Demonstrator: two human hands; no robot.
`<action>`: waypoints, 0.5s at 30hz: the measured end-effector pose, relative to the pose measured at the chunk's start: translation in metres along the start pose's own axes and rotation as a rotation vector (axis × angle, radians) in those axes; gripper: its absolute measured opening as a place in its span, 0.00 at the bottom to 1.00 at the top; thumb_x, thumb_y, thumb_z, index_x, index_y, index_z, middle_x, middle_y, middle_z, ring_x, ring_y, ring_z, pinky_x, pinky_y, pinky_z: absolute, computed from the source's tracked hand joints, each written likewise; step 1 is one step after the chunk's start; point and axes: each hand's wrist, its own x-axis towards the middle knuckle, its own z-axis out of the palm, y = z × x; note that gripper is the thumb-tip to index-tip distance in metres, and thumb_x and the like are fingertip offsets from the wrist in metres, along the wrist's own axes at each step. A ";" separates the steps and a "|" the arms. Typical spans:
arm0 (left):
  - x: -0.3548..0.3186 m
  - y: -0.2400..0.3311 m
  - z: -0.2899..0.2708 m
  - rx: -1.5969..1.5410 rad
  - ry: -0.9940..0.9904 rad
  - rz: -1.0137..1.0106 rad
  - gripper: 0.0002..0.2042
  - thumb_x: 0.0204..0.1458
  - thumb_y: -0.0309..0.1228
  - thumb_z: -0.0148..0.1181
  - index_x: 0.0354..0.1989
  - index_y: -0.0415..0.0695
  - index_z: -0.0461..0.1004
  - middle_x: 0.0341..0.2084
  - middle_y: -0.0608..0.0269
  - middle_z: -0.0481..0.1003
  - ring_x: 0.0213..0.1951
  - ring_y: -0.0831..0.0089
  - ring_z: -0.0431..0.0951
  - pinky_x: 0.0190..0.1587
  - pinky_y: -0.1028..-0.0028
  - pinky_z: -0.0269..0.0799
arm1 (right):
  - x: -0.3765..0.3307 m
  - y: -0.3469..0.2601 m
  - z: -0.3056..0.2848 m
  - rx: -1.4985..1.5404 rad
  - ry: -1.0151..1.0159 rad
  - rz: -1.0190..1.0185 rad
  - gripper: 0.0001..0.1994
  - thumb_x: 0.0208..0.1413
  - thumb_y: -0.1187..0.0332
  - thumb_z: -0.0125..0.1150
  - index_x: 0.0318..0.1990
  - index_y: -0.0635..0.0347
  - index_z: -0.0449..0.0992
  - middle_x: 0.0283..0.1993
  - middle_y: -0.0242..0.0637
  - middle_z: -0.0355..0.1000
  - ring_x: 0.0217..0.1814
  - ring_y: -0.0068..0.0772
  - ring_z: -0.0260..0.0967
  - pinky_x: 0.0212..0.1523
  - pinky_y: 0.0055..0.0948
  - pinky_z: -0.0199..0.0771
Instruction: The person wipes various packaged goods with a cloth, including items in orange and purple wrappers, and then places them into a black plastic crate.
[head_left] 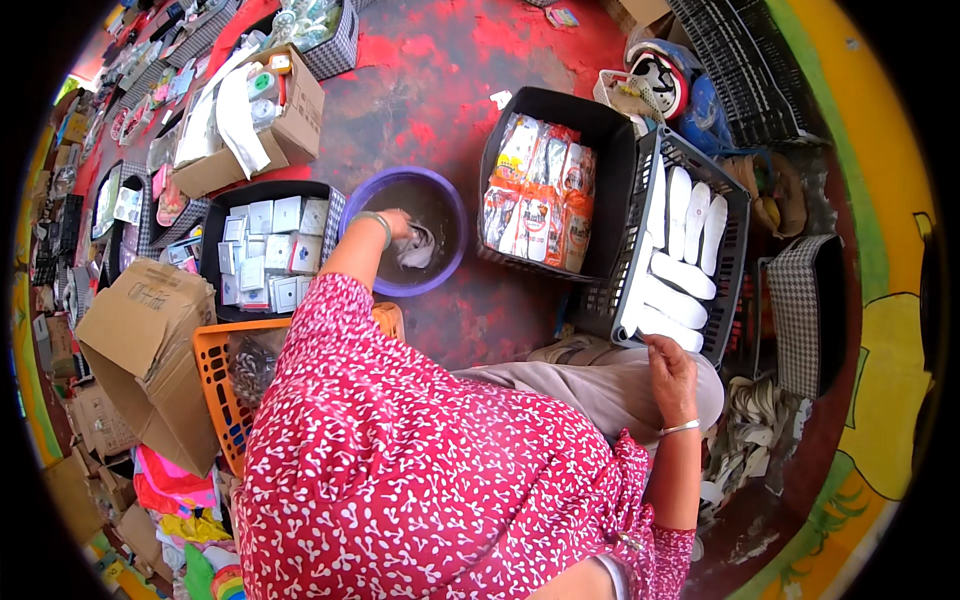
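My left hand point(396, 224) reaches into a purple basin point(453, 262) that holds murky water. Its fingers are closed on the upper edge of a wet, pale greyish cloth point(416, 247), which hangs partly in the water; the fingertips are partly hidden. Over at the right, my right hand point(673, 378) lies by my bent knee, fingers loosely apart, with nothing visible in it. Its fingertips are close to the near corner of a dark plastic crate point(735, 262) of white insoles point(672, 303); whether they touch it I cannot tell.
A black bin point(612, 115) of orange-and-white packets stands beside the crate. Left of the basin are a bin of small white boxes point(283, 216), an orange basket point(212, 350) and cardboard boxes point(150, 310). Above, an open carton point(295, 140) sits on the red-stained floor point(420, 70).
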 end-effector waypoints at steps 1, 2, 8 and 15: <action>0.003 0.007 -0.011 -0.051 -0.095 -0.142 0.33 0.45 0.43 0.61 0.60 0.46 0.60 0.56 0.51 0.64 0.59 0.58 0.61 0.60 0.67 0.57 | 0.000 0.000 0.000 -0.003 -0.003 0.008 0.07 0.52 0.73 0.54 0.38 0.60 0.76 0.25 0.35 0.71 0.25 0.21 0.64 0.29 0.22 0.65; 0.015 -0.002 -0.006 -0.093 -0.089 -0.185 0.36 0.44 0.45 0.62 0.61 0.47 0.56 0.58 0.51 0.61 0.60 0.57 0.59 0.60 0.66 0.56 | 0.000 -0.001 0.000 -0.005 -0.007 0.015 0.07 0.52 0.73 0.54 0.38 0.60 0.76 0.26 0.35 0.72 0.25 0.22 0.64 0.30 0.22 0.66; 0.026 0.020 0.041 -0.080 -0.030 -0.386 0.57 0.32 0.52 0.69 0.67 0.59 0.31 0.66 0.51 0.30 0.66 0.46 0.36 0.64 0.56 0.46 | 0.005 -0.007 0.003 -0.066 -0.026 0.045 0.08 0.52 0.73 0.55 0.38 0.60 0.76 0.30 0.37 0.73 0.28 0.26 0.68 0.33 0.24 0.68; 0.059 0.026 0.115 -0.269 -0.074 -0.400 0.36 0.41 0.42 0.64 0.59 0.43 0.58 0.53 0.44 0.65 0.56 0.55 0.65 0.58 0.65 0.61 | 0.010 -0.014 0.003 -0.141 -0.085 0.100 0.08 0.51 0.72 0.54 0.39 0.59 0.76 0.31 0.40 0.73 0.28 0.30 0.70 0.33 0.26 0.69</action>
